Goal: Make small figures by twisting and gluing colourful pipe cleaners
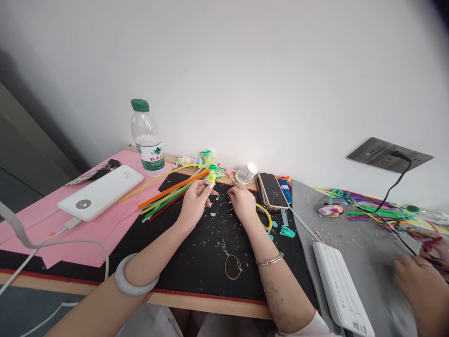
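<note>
My left hand point(195, 202) pinches a small yellow and green fuzzy figure point(212, 174), which looks made of pipe cleaners, holding it upright above the black mat point(196, 262). To its right, my right hand point(242, 202) is closed, fingertips together near the mat's far edge. A small thin tip shows at those fingers, but I cannot make out what it is. Orange, yellow and green pipe cleaners point(168, 193) lie beside and partly behind my left hand. Just beyond my right hand a paper cup point(246, 173) lies tilted.
A water bottle point(147, 140) and a white power bank point(101, 192) stand on pink paper point(105, 238) at left. At right are a phone point(272, 189), a second power bank point(342, 285), more pipe cleaners point(375, 213) and another person's hand point(421, 285). A hair tie point(233, 267) lies in front.
</note>
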`<state>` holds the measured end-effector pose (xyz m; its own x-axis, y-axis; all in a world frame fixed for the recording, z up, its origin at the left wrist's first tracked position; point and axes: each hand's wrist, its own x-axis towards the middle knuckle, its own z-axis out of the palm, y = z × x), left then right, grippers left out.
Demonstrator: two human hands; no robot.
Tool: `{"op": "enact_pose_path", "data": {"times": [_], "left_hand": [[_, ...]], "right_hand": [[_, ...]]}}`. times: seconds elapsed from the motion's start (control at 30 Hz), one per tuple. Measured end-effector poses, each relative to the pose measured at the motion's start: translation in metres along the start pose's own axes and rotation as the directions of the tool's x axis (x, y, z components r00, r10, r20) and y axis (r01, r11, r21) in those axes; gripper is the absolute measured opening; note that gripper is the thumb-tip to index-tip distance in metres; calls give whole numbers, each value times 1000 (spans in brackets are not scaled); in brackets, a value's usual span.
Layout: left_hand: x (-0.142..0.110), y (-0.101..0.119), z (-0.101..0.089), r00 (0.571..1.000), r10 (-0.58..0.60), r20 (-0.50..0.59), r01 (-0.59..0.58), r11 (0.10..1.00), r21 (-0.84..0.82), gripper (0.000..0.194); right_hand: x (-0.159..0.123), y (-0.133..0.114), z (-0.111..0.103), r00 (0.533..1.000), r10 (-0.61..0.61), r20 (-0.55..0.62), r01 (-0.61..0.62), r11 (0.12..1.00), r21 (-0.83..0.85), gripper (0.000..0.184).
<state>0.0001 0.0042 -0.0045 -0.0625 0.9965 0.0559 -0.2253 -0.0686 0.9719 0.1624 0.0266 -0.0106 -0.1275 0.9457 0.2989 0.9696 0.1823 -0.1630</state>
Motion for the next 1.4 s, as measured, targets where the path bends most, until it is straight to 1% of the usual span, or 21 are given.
{"op": "enact_pose_path", "data": {"times": [0.1, 0.17, 0.23, 0.3, 0.37, 0.5, 0.6, 0.7, 0.97, 1.23, 1.4], "left_hand": [[0, 1, 0, 1000, -12, 10, 12, 1000, 20, 29], [-1, 1, 0, 1000, -17, 15, 16, 999, 33, 29], [-1, 2, 0, 999, -22, 26, 21, 998, 53, 28], [-2, 2, 0, 998, -29, 54, 24, 996, 81, 26], [-2, 1, 1, 994, -37, 102, 25, 993, 112, 25], [-2, -5, 1, 978, -59, 199, 26, 986, 165, 27], [-2, -8, 1, 968, -69, 240, 22, 981, 193, 27], [-2, -9, 1, 967, -69, 247, 15, 977, 214, 25], [-4, -8, 2, 965, -58, 254, 0, 975, 223, 26], [-5, -6, 2, 967, -47, 251, -15, 971, 239, 25], [-4, -8, 1, 971, -44, 236, -16, 969, 246, 26]], "right_hand": [[0, 3, 2, 998, 25, -56, -17, 990, 137, 17], [-1, 5, 1, 989, 48, -140, -9, 964, 264, 15], [-5, 4, -3, 962, 72, -262, 38, 918, 394, 13], [-11, -1, -10, 921, 94, -379, 113, 866, 488, 13], [-17, -9, -18, 889, 95, -448, 175, 834, 523, 15], [-26, -23, -28, 851, 68, -521, 243, 828, 505, 16], [-27, -25, -26, 848, 46, -529, 247, 848, 470, 17], [-27, -22, -23, 853, 37, -520, 218, 881, 420, 17], [-28, -23, -25, 898, 53, -438, 122, 924, 361, 19], [-28, -24, -25, 909, 67, -412, 89, 934, 347, 18], [-28, -23, -27, 900, 76, -428, 97, 925, 367, 17]]}}
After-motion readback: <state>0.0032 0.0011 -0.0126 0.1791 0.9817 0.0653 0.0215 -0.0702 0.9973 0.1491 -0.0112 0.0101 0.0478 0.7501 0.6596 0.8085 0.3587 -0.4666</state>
